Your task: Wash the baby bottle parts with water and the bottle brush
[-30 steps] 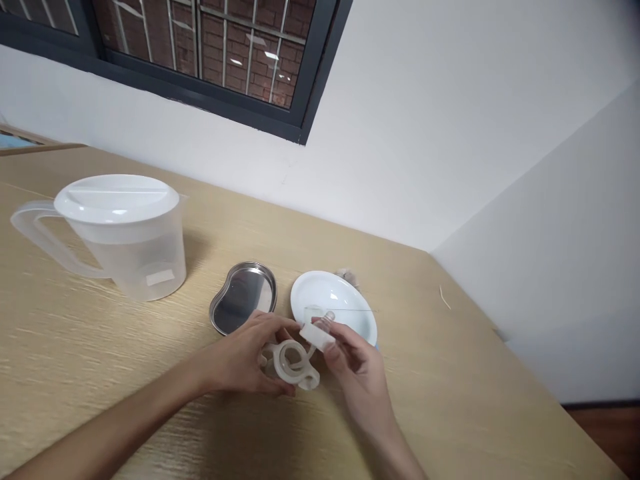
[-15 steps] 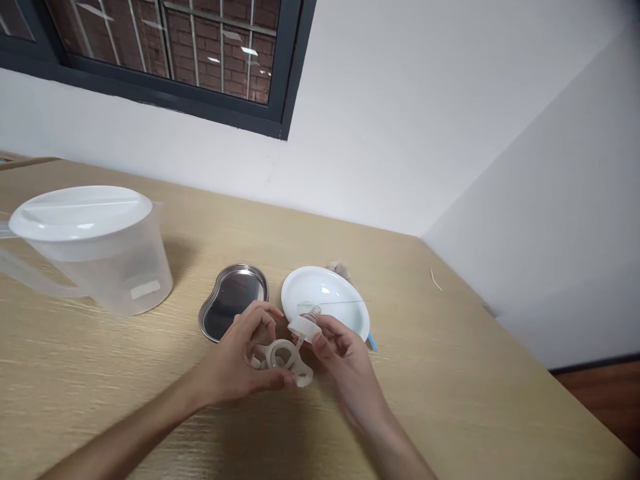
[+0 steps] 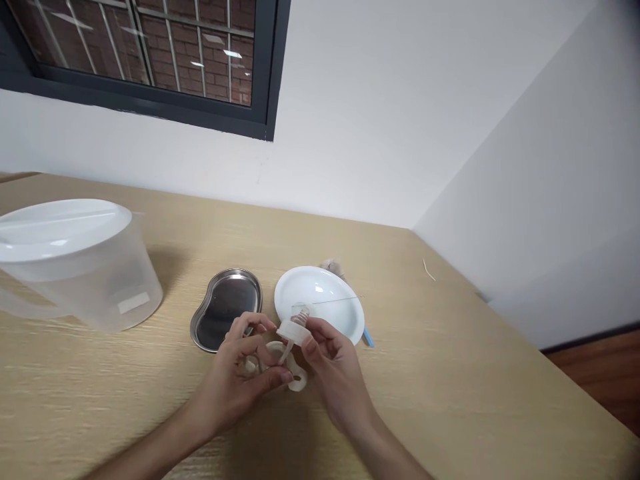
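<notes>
My right hand grips a white screw collar with a clear ribbed bottle teat pointing up from it. A thin translucent straw hangs down from the collar. The fingers and thumb of my left hand come together at the straw's lower part, though the exact contact is partly hidden. Under and behind the left fingers is a whitish ring with side handles, largely covered. Just behind both hands, a white oval bowl has a thin wire lying across it.
A kidney-shaped steel tray lies left of the bowl. Further left stands a lidded translucent pitcher. A blue strip and a greyish lump show beside the bowl. A pale string lies near the table's right edge.
My left fingers have closed from around the handled ring toward the straw. The right hand keeps the collar, now more upright. The view has shifted, so the scene slides left.
</notes>
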{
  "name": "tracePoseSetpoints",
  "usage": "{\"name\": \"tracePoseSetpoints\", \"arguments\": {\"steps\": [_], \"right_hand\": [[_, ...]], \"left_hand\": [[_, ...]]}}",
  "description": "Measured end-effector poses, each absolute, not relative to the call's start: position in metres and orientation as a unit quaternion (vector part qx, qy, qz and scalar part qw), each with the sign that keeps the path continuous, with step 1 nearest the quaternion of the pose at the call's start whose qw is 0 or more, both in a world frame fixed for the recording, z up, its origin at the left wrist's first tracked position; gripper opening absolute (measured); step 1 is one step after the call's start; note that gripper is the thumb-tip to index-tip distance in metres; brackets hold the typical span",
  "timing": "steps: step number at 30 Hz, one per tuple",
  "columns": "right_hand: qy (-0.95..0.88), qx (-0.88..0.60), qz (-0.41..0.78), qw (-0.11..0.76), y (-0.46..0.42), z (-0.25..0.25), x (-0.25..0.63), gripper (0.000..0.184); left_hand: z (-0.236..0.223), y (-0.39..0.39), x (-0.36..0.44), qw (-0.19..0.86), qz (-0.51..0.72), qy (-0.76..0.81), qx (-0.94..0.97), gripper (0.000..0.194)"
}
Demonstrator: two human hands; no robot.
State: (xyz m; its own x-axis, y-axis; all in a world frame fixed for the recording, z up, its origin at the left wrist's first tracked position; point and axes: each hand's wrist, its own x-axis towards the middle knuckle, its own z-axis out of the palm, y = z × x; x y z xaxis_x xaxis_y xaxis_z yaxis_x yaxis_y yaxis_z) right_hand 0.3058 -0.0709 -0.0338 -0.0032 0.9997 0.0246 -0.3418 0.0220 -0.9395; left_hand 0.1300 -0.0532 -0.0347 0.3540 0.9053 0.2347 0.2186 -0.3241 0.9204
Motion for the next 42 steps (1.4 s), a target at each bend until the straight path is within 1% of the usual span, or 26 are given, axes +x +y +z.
{"name": "tracePoseSetpoints", "arguments": {"steps": [3,8,15,23,27,33,37,38,42], "right_hand": [[-0.377,-0.399,0.595,0.587,-0.071,-0.036,0.305,0.042],[-0.356,-0.396,0.615,0.581,-0.072,-0.032,0.303,0.043],[-0.336,-0.363,0.650,0.576,-0.072,-0.025,0.301,0.037],[-0.312,-0.352,0.662,0.584,-0.071,-0.029,0.301,0.041],[-0.289,-0.354,0.660,0.596,-0.072,-0.029,0.300,0.037],[-0.278,-0.367,0.637,0.619,-0.071,-0.022,0.299,0.037],[-0.275,-0.383,0.561,0.680,-0.066,-0.019,0.307,0.037],[-0.288,-0.387,0.546,0.685,-0.065,-0.019,0.309,0.035],[-0.361,-0.413,0.536,0.642,-0.064,-0.021,0.317,0.032]], "left_hand": [[-0.034,-0.054,0.130,0.423,0.394,0.400,0.711,0.038],[-0.034,-0.055,0.130,0.421,0.386,0.403,0.715,0.042],[-0.031,-0.054,0.132,0.428,0.379,0.408,0.712,0.044],[-0.030,-0.056,0.132,0.426,0.376,0.416,0.710,0.046],[-0.032,-0.055,0.132,0.425,0.378,0.415,0.710,0.045],[-0.037,-0.053,0.131,0.426,0.384,0.409,0.710,0.043],[-0.038,-0.057,0.130,0.422,0.379,0.386,0.727,0.039],[-0.038,-0.058,0.130,0.419,0.379,0.383,0.731,0.038],[-0.038,-0.059,0.130,0.419,0.386,0.384,0.727,0.037]]}}
